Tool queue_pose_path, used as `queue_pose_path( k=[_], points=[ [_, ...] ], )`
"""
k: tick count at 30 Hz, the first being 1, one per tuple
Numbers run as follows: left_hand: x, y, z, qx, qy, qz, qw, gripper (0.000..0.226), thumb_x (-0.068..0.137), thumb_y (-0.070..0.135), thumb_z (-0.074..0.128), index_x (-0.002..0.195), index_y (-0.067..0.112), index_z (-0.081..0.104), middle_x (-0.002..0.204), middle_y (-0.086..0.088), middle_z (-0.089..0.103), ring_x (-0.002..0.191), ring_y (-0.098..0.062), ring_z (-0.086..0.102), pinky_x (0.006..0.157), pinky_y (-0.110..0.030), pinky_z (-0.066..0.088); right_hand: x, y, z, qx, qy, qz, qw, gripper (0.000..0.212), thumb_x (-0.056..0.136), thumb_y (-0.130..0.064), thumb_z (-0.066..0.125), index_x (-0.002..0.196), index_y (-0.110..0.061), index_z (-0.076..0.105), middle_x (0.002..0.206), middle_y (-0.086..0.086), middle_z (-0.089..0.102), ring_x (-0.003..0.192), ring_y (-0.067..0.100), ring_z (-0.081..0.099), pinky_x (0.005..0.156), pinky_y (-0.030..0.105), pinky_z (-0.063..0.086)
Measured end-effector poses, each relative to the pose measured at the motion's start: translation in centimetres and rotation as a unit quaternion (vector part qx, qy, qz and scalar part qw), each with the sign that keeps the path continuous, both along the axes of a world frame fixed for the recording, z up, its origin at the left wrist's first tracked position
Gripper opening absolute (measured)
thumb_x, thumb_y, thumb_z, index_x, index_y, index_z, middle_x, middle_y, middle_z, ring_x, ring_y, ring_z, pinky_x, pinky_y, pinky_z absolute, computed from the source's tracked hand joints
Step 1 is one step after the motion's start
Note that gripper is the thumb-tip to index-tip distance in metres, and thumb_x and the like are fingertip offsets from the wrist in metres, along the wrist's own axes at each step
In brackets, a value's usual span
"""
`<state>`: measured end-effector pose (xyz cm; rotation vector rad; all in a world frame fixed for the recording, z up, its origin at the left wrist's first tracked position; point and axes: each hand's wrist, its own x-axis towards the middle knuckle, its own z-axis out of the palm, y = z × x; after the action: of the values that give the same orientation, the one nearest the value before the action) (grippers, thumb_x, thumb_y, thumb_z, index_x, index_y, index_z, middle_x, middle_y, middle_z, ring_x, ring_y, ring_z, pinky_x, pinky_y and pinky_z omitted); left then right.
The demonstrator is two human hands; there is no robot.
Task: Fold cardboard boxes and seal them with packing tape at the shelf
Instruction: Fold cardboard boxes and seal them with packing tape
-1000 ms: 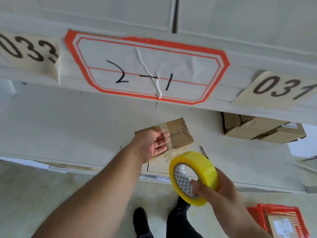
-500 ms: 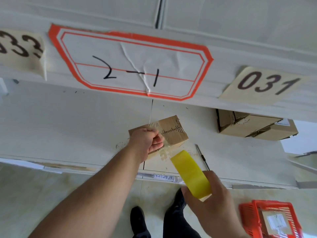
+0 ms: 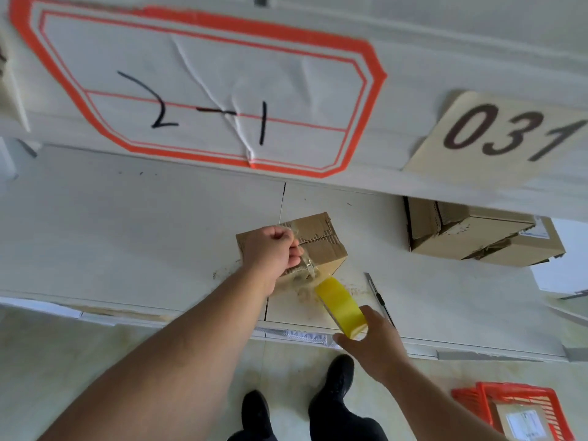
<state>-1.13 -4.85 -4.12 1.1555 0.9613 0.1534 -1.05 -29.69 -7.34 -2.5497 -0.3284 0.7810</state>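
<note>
the sealing step is in hand. a small cardboard box [image 3: 313, 246] sits on the white shelf [image 3: 127, 237] near the middle of the view, its flaps closed. the left hand [image 3: 270, 249] rests on the box's top at its 9 o'clock side, fingers curled and pinching the free end of clear tape [image 3: 307, 265] down against the cardboard. the strip runs off toward 5 o'clock, taut, to the yellow tape roll [image 3: 342, 302], which the right hand [image 3: 372, 342] grips from below at the shelf's front edge, fingers wrapped round the roll.

a thin dark tool, probably a utility knife [image 3: 378, 297] though the view is too soft to be sure, lies on the shelf just beside the roll at its 2 o'clock. more cardboard boxes [image 3: 477, 237] sit well apart at 3 o'clock, under a label reading 031 [image 3: 499, 135]. a red basket [image 3: 521, 409] stands on the floor at 5 o'clock.

the next move likely calls for keeping the tape end pinned while the strip is laid down over the seam and front face, pressed flat, then cut, with the knife close to hand.
</note>
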Motion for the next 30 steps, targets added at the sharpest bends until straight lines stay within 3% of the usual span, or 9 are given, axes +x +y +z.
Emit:
queue_pose_path(
  k=[6,8,10,13,18,23,25,28,30],
  points=[
    [-0.3,0.1,-0.4,0.004,-0.012,-0.02,1.0,0.008,0.103,0.013,0.062,0.097,0.011,0.067,0.089,-0.008,0.074,0.081,-0.018,0.075,0.069,-0.029,0.064,1.1,-0.3,-1.8,0.022,0.01,-0.012,1.0,0.066,0.068,-0.063,0.085,0.121,-0.037,0.055,0.108,-0.016,0.062,0.097,0.01,0.061,0.081,0.033,0.051],
    [-0.3,0.2,-0.4,0.007,-0.011,-0.016,1.0,0.009,0.103,0.012,0.061,0.097,0.011,0.067,0.088,-0.008,0.073,0.081,-0.018,0.074,0.07,-0.029,0.064,0.7,-0.2,-0.2,0.025,-0.001,-0.012,1.0,0.051,0.077,-0.053,0.084,0.113,-0.038,0.052,0.104,-0.015,0.061,0.092,0.01,0.059,0.075,0.027,0.047],
    [-0.3,0.2,-0.6,0.012,-0.01,-0.01,1.0,0.01,0.103,0.01,0.061,0.095,0.011,0.067,0.087,-0.008,0.073,0.081,-0.019,0.074,0.071,-0.031,0.064,-0.3,-0.1,1.6,0.045,0.003,-0.03,0.999,0.035,0.081,-0.041,0.083,0.097,-0.032,0.054,0.085,-0.01,0.062,0.071,0.007,0.057,0.06,0.024,0.044],
    [-0.4,0.1,-0.7,0.022,-0.008,-0.005,1.0,0.013,0.103,0.006,0.059,0.093,0.01,0.066,0.084,-0.012,0.07,0.075,-0.019,0.071,0.068,-0.032,0.064,-2.9,-0.7,5.1,0.114,0.017,-0.073,0.991,0.033,0.079,-0.032,0.085,0.08,-0.02,0.055,0.062,-0.005,0.054,0.051,0.007,0.044,0.05,0.022,0.036],
    [-0.3,0.2,-0.7,0.003,0.001,-0.001,1.0,0.011,0.099,-0.004,0.06,0.097,0.003,0.067,0.085,-0.017,0.067,0.064,-0.02,0.064,0.075,-0.04,0.062,-6.4,-1.3,10.0,0.15,0.021,-0.097,0.984,0.032,0.075,-0.026,0.088,0.077,-0.017,0.058,0.06,-0.007,0.057,0.052,0.005,0.05,0.053,0.02,0.039],
    [-0.7,1.3,0.5,0.013,0.051,-0.069,0.996,0.007,0.102,0.007,0.062,0.106,0.004,0.067,0.094,-0.017,0.074,0.075,-0.021,0.075,0.07,-0.037,0.065,-7.6,0.2,11.2,0.128,0.047,-0.131,0.982,0.03,0.073,-0.039,0.086,0.082,-0.023,0.062,0.068,-0.009,0.069,0.058,0.006,0.062,0.055,0.019,0.046],
    [-0.9,2.2,1.1,0.111,0.093,-0.121,0.982,0.006,0.102,0.011,0.063,0.101,0.007,0.068,0.092,-0.014,0.075,0.073,-0.019,0.077,0.069,-0.035,0.066,-7.8,0.5,11.5,0.128,0.048,-0.135,0.981,0.031,0.074,-0.041,0.086,0.084,-0.024,0.062,0.07,-0.002,0.071,0.061,0.011,0.065,0.058,0.024,0.05],
    [-1.4,2.9,1.2,0.307,0.125,-0.197,0.923,0.011,0.102,0.023,0.063,0.095,0.016,0.068,0.087,-0.005,0.074,0.066,-0.016,0.076,0.069,-0.041,0.066,-8.0,1.0,12.3,0.132,0.054,-0.126,0.982,0.043,0.064,-0.055,0.082,0.086,-0.024,0.062,0.071,0.002,0.071,0.065,0.017,0.067,0.064,0.032,0.054],
    [-1.8,2.9,1.0,0.38,0.133,-0.233,0.885,0.016,0.101,0.033,0.061,0.092,0.02,0.063,0.087,-0.002,0.071,0.069,-0.021,0.074,0.071,-0.047,0.064,-8.0,1.3,12.7,0.14,0.05,-0.124,0.981,0.055,0.054,-0.066,0.073,0.087,-0.023,0.062,0.07,0.002,0.07,0.065,0.018,0.067,0.066,0.036,0.056]
  ],
)
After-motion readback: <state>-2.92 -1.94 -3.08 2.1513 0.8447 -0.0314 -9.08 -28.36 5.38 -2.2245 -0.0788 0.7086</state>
